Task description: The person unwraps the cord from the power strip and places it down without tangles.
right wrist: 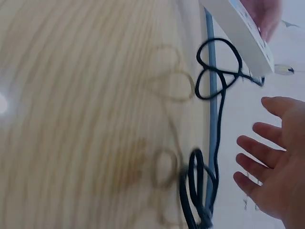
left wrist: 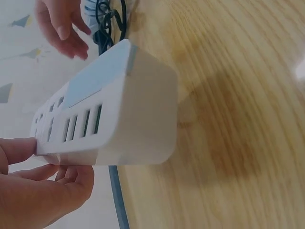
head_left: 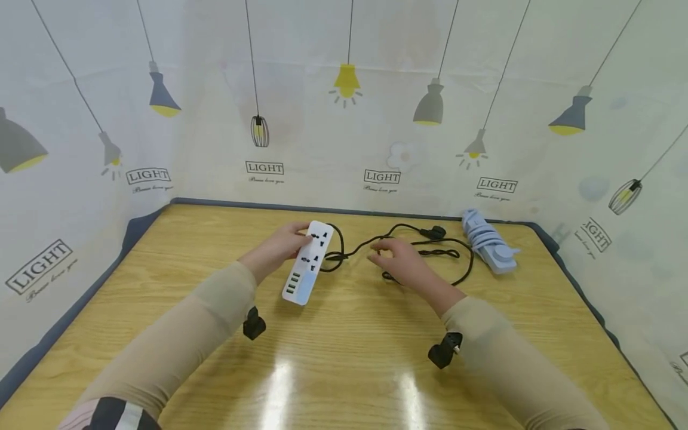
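Note:
My left hand grips a white power strip by its upper left edge. In the left wrist view the strip is held tilted above the table, its USB slots and light blue label showing, with the thumb and fingers of the left hand at its far end. A black cord runs from the strip's far end to the right, in loose loops, to a black plug. Over the cord my right hand holds nothing; in the right wrist view this hand has its fingers spread.
A second, pale blue-white power strip with its cord wrapped round it lies at the back right of the wooden table. Behind the table hangs a cloth printed with lamps, and it continues along both sides.

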`<act>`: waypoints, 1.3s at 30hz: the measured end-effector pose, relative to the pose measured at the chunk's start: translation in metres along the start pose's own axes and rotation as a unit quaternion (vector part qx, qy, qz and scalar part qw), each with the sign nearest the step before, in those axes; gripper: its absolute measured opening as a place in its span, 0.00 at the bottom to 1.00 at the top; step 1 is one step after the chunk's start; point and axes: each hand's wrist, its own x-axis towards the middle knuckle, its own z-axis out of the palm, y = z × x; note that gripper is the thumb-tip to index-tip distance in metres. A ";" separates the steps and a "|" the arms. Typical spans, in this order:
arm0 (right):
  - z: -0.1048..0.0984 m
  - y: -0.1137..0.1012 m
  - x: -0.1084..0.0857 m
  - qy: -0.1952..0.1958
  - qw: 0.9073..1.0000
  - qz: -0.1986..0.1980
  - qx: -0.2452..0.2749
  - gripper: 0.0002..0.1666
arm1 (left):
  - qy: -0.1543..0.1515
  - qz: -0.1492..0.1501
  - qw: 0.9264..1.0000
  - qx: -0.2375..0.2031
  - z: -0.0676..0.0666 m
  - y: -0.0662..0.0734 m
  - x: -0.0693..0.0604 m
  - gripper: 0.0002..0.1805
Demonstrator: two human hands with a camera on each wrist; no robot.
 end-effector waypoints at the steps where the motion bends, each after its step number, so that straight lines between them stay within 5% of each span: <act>1: 0.005 -0.004 0.003 -0.002 1.000 0.002 0.005 0.29 | 0.001 0.000 1.000 0.002 -0.001 0.001 0.000 0.29; 9: 0.031 -0.019 0.021 -0.006 1.000 -0.001 0.025 0.34 | -0.001 0.009 1.000 -0.010 -0.004 0.007 -0.002 0.29; 19: 0.040 -0.025 0.041 -0.008 1.000 0.012 0.024 0.17 | -0.001 0.016 0.999 -0.036 -0.004 0.009 -0.006 0.29; 31: 0.004 -0.026 0.029 -0.016 0.999 0.002 0.045 0.19 | 0.012 0.016 0.997 -0.072 -0.003 0.007 -0.006 0.29; 39: -0.027 -0.014 0.025 -0.061 0.997 -0.025 0.025 0.22 | 0.016 0.002 0.997 -0.078 0.011 0.005 -0.003 0.28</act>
